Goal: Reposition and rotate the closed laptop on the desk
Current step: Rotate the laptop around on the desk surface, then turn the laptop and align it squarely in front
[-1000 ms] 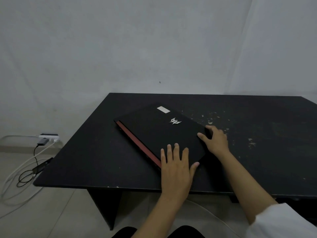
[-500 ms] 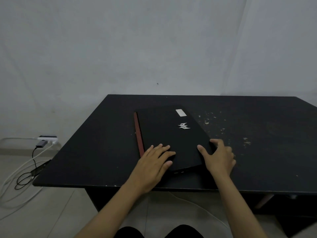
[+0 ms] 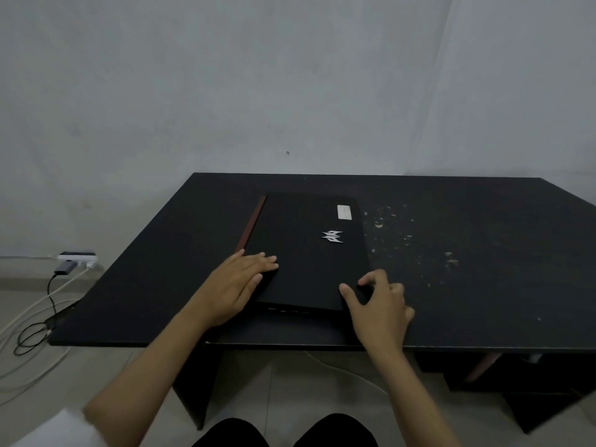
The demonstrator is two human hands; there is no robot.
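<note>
The closed black laptop [image 3: 306, 250] lies flat on the black desk [image 3: 483, 285], slightly left of the centre of the frame. Its long edges run away from the camera. A red strip [image 3: 251, 225] runs along its left edge. A silver logo [image 3: 332, 235] sits near the middle of the lid, and a white sticker [image 3: 344, 211] occupies the lid's upper right corner. The laptop's near short edge faces the camera and shows a row of small ports.

The left hand [image 3: 235, 285] rests palm-down on the lid's lower left corner, fingers [image 3: 264, 261] extended and flat on the surface; it presses on the lid and grasps nothing. The right hand [image 3: 380, 304] is at the lower right corner, thumb on the lid and curled fingers beside the right edge. Whether it actually clamps the corner cannot be told.

To the right of the laptop, the desk surface carries pale scuffs and flecks [image 3: 409, 237]. At the left edge of the frame, a white power strip [image 3: 77, 255] lies on the tiled floor against the wall, with white and black cables [image 3: 32, 327] trailing from it. A white sleeve [image 3: 48, 430] shows in the lower left corner.
</note>
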